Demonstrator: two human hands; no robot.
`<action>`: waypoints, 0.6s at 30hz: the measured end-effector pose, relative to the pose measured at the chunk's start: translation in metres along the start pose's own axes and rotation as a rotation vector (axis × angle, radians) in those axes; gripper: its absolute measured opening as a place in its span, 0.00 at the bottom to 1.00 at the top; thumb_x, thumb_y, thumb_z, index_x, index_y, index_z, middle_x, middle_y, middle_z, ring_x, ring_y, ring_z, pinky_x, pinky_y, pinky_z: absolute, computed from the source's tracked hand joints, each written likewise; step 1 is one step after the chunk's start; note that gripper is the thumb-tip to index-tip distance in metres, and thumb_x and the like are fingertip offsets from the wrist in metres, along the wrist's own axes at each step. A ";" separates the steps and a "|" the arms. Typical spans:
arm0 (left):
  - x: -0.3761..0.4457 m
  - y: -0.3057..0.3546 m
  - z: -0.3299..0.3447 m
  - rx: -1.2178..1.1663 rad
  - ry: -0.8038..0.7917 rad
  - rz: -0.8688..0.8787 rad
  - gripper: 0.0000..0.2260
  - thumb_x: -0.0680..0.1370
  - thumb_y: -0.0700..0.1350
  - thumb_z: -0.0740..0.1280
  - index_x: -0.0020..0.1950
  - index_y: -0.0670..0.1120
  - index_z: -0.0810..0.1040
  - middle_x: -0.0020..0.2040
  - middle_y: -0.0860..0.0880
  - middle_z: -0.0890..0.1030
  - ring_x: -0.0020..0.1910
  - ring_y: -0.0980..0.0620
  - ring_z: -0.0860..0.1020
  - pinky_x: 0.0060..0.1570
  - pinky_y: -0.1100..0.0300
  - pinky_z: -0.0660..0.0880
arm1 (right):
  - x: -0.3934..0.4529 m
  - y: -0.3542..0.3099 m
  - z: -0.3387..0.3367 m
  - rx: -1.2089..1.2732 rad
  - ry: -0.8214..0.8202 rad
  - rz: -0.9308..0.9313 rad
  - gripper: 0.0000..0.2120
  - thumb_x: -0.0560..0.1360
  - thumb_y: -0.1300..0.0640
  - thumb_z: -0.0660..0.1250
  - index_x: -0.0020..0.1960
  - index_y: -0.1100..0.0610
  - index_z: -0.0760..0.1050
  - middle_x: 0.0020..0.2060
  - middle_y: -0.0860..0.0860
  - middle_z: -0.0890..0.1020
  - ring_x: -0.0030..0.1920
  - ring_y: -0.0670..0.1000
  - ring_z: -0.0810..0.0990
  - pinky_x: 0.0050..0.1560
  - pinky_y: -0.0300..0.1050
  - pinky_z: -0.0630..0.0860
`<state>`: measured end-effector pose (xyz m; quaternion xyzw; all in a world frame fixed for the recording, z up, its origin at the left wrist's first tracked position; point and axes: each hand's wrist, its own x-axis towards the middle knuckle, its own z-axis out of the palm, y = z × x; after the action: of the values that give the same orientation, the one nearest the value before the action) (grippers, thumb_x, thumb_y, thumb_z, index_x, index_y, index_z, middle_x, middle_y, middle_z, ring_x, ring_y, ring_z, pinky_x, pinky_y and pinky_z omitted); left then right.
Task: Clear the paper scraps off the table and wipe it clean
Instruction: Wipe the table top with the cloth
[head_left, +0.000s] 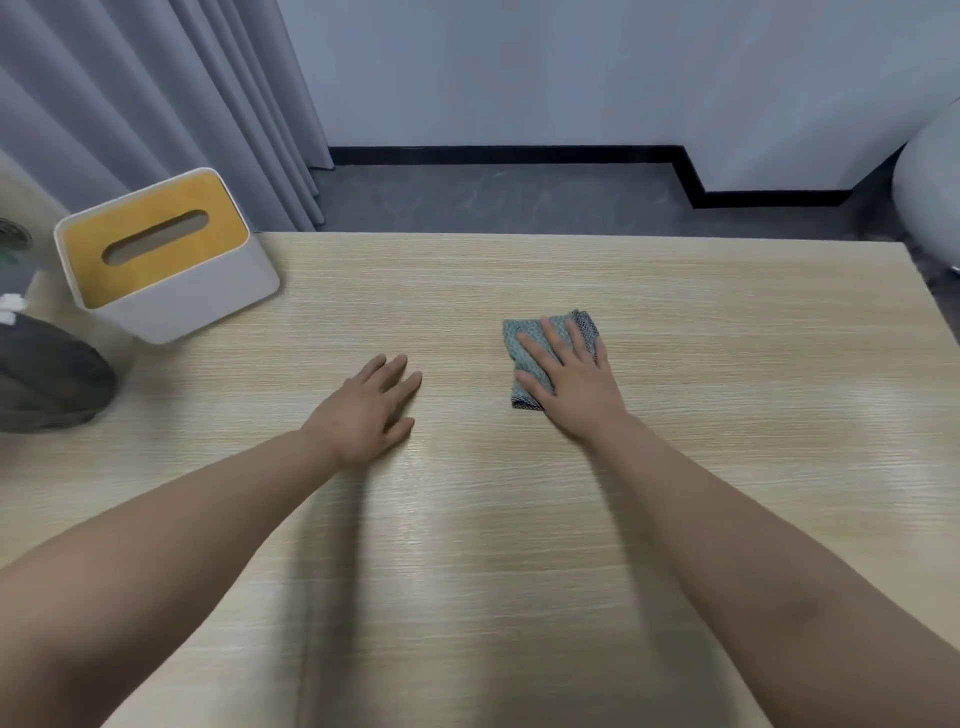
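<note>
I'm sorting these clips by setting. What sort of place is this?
Probably a room in a home or office, though that is a guess. A wood-grain table with a tissue box on it stands near grey curtains and a plain wall. The right hand presses a cloth on the table.

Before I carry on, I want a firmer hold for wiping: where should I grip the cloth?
The cloth lies folded flat on the table, with the right hand pressing it under straight fingers. Probably best to come from above and pinch its near left corner, which pokes out beside the thumb, or bunch the middle into the palm. The left hand rests on the tabletop.
</note>
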<state>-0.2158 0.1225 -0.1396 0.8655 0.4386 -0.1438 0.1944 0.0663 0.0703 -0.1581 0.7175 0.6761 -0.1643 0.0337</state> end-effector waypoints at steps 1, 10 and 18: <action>-0.003 0.000 0.001 0.005 -0.006 0.006 0.28 0.80 0.55 0.56 0.78 0.51 0.50 0.78 0.48 0.47 0.77 0.48 0.44 0.74 0.48 0.54 | -0.002 0.002 0.000 0.005 0.001 0.014 0.27 0.78 0.35 0.42 0.75 0.38 0.42 0.76 0.44 0.40 0.75 0.49 0.34 0.73 0.53 0.33; -0.015 0.009 0.006 -0.027 -0.002 -0.017 0.27 0.81 0.52 0.57 0.77 0.49 0.52 0.78 0.46 0.48 0.77 0.47 0.45 0.74 0.52 0.52 | -0.022 -0.036 0.014 0.052 -0.003 0.188 0.27 0.79 0.37 0.40 0.75 0.41 0.38 0.76 0.46 0.38 0.75 0.56 0.33 0.71 0.62 0.32; -0.027 0.009 0.012 -0.059 0.018 -0.008 0.26 0.80 0.51 0.58 0.77 0.49 0.54 0.78 0.46 0.49 0.77 0.47 0.45 0.75 0.54 0.51 | -0.041 -0.024 0.012 0.027 -0.048 -0.009 0.28 0.78 0.34 0.42 0.75 0.38 0.39 0.76 0.44 0.39 0.75 0.50 0.33 0.73 0.56 0.32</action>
<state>-0.2251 0.0935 -0.1372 0.8589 0.4480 -0.1237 0.2151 0.0395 0.0293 -0.1537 0.7106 0.6760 -0.1908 0.0398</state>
